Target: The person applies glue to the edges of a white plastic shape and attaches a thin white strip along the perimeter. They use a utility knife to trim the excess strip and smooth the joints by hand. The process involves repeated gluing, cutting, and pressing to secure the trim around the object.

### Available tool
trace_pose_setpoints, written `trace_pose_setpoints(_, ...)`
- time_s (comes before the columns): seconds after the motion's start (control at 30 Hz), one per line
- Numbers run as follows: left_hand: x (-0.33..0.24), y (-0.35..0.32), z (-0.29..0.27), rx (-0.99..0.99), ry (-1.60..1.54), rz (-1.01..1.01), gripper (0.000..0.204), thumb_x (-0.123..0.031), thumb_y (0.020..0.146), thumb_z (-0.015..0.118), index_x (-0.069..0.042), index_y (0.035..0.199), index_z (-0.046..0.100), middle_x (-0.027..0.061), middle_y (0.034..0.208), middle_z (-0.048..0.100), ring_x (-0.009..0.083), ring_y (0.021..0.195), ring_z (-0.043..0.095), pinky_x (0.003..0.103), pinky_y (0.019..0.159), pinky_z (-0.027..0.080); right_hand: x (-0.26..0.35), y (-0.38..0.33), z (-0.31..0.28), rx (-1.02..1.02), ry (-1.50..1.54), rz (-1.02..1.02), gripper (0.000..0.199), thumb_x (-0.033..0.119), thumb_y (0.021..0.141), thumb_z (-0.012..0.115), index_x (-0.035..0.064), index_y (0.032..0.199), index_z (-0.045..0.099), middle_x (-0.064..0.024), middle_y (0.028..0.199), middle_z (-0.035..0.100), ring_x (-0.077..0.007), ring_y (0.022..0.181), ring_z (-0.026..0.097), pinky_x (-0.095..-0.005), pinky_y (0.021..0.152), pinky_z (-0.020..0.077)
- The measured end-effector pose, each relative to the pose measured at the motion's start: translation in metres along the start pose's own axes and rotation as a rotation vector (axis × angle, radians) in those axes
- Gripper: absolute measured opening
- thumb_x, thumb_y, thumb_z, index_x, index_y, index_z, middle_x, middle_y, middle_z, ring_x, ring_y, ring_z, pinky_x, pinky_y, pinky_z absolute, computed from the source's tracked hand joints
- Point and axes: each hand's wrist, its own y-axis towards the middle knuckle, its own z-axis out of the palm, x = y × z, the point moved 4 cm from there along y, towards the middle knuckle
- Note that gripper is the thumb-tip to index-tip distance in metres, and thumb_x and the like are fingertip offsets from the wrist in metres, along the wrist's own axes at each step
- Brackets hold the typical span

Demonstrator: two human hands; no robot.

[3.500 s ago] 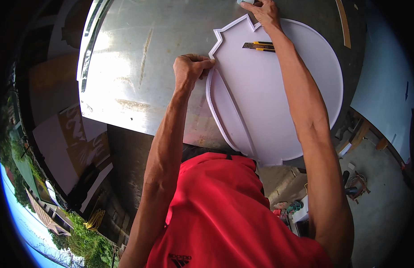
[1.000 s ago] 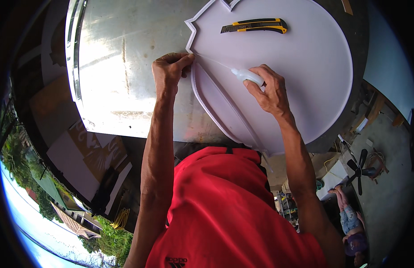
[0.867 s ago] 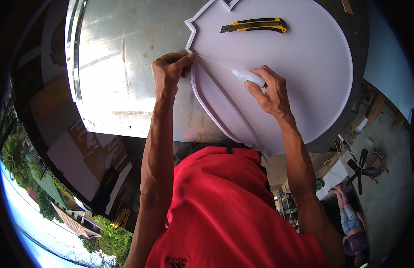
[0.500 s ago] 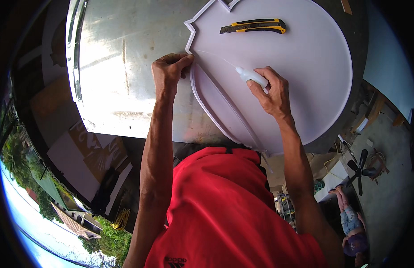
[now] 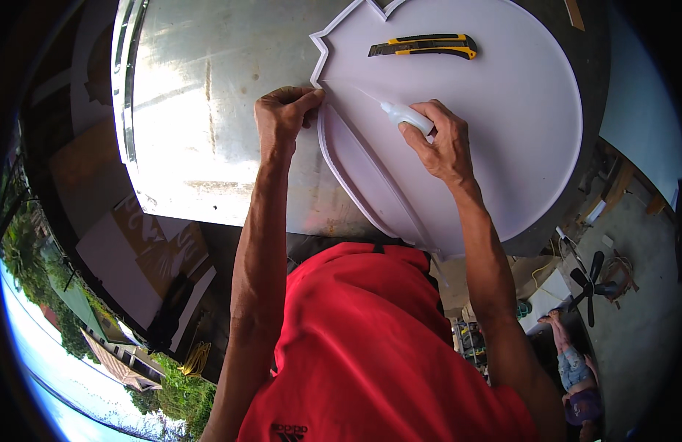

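Note:
A large white panel (image 5: 503,140) with a raised rim, rounded on the right and notched at upper left, lies before me. At its left edge my left hand (image 5: 282,118) is closed, thumb and forefinger pinching a thin white strip (image 5: 378,168). From there the strip slants across the panel's lower left and sticks out past its near edge. My right hand (image 5: 450,144) grips a small white squeeze bottle (image 5: 406,116) above the panel. The bottle's thin nozzle points up and left, toward the rim near my left fingers; where its fine tip ends is hard to see.
A yellow and black utility knife (image 5: 423,46) lies on the panel's far part. Beneath is a shiny metal tabletop (image 5: 208,147). At lower right are a black fan (image 5: 591,286) and a person (image 5: 574,368) lying down. Yellow cord (image 5: 197,359) hangs at lower left.
The squeeze bottle in my right hand has shifted slightly up and left, nearer the rim. My left hand keeps its pinch at the edge. The whole view has shifted a little.

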Motion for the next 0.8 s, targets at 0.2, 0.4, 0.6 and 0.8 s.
trace_pose_setpoints(0.2,0.0023,0.0013,-0.0008,0.014,0.004,-0.005,0.023,-0.015,0.079,0.086,0.004,0.089,0.078,0.0085,0.074,0.072,0.0123,0.059,0.061,0.026,0.055,0.045,-0.0011,0.0023,-0.0002,-0.038,-0.019,-0.015,0.025,0.019,0.088,0.075,-0.0004,0.103,0.070,-0.0124,0.093,0.071,-0.0248,0.078,0.069,-0.0361,0.064,0.0543)
trace_pose_setpoints(0.4,0.0023,0.0025,-0.0008,-0.001,-0.015,0.002,0.016,-0.009,0.079,0.085,0.004,0.086,0.079,0.0092,0.070,0.072,0.0127,0.057,0.063,0.026,0.052,0.047,0.0014,0.0003,-0.0026,-0.034,-0.002,0.003,0.026,0.021,0.089,0.075,-0.0001,0.103,0.071,-0.0104,0.092,0.071,-0.0218,0.078,0.068,-0.0341,0.065,0.0532)
trace_pose_setpoints(0.6,0.0010,0.0019,-0.0011,-0.005,-0.006,0.007,0.015,-0.009,0.079,0.084,0.004,0.086,0.079,0.0091,0.070,0.072,0.0127,0.058,0.063,0.026,0.052,0.047,0.0016,-0.0037,-0.0038,-0.001,0.023,0.001,0.025,0.021,0.089,0.075,0.0005,0.102,0.071,-0.0097,0.090,0.070,-0.0205,0.077,0.067,-0.0331,0.066,0.0522)
trace_pose_setpoints(0.8,-0.0005,0.0006,0.0001,0.001,-0.007,0.015,0.016,-0.009,0.079,0.084,0.004,0.086,0.079,0.0087,0.070,0.073,0.0124,0.058,0.063,0.026,0.052,0.046,0.0005,-0.0058,-0.0025,0.030,0.014,0.003,0.025,0.021,0.088,0.075,0.0011,0.101,0.071,-0.0094,0.090,0.070,-0.0211,0.077,0.067,-0.0330,0.065,0.0509)
